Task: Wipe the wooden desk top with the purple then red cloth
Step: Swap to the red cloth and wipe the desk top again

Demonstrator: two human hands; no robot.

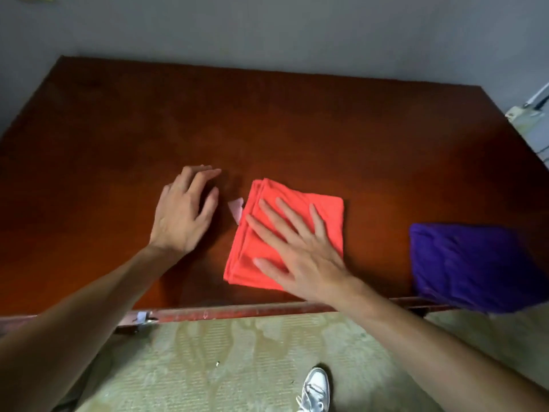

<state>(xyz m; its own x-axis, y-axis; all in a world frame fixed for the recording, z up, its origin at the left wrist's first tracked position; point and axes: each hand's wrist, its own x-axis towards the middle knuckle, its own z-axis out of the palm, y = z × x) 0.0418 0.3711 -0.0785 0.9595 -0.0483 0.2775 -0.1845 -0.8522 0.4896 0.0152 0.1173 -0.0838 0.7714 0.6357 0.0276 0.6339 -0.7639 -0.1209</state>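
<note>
Standing nearest the camera, a white laced shoe (314,389) rests on the pale green patterned floor (237,364), just short of the desk's front edge. No brand or writing can be read on the shoe or anywhere else in view.

At that front edge, on the right, the folded purple cloth (472,266) lies with its near corner overhanging the rim, touched by neither hand.

A little farther in, the right hand (300,254) lies flat on the folded red cloth (297,221), fingers spread and pressing down rather than gripping. The red cloth sits near the middle of the wooden desk top (297,120), set back from the front rim, with a small pale tag (236,208) poking out at its left edge.

Just left of that, apart from the cloth, the left hand (185,214) is over bare wood with its fingers loose and slightly curled, holding nothing.

Beyond the hands the desk top runs bare to its back edge against the grey wall (267,31), leaving wide open surface on the left, behind, and between the two cloths.
</note>
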